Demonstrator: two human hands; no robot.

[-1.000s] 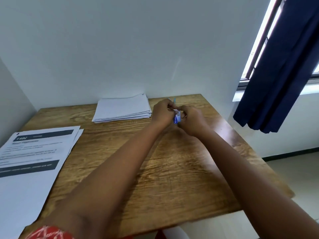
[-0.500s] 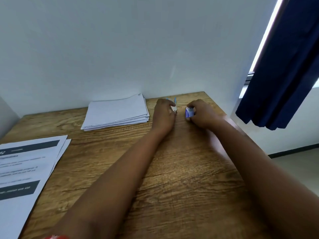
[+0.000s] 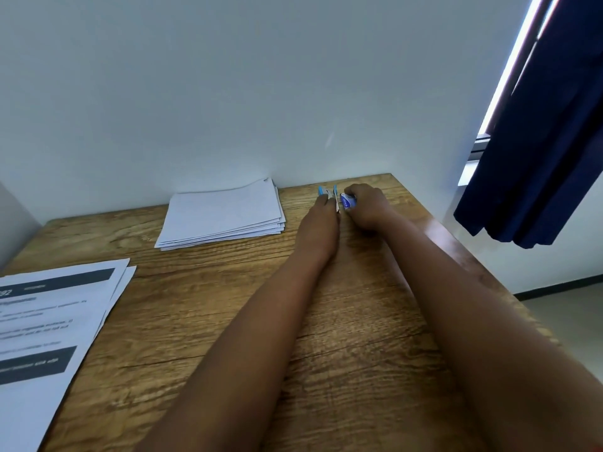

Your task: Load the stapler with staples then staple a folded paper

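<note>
Two small items sit at the far edge of the desk: a blue stapler [image 3: 327,193], apparently hinged open, and a blue-white staple box [image 3: 347,201] just right of it. Left hand [image 3: 321,223] lies flat with fingers stretched to the stapler, touching it or nearly so; can't tell if anything is pinched. Right hand [image 3: 367,205] is curled around the staple box, holding it against the desk. A thin pale strip between the hands may be the staple rail or a staple stick, too small to tell. Handling guess: stapler is light, rigid, hinged and sprung, so pin the base and lift the top by its rear; staple sticks are brittle and snap if bent, so take one by its long sides; the card box is light and will slide on this surface. Folded paper stack [image 3: 225,213] lies left of the stapler near the wall, thin and floppy, best gripped at the fold. Printed sheets [image 3: 49,321] overhang the near left. Wooden desk [image 3: 202,321] is smooth, grained, slightly glossy. Plain pale wall [image 3: 228,93] behind, navy curtain [image 3: 548,141] over a bright window at right
</note>
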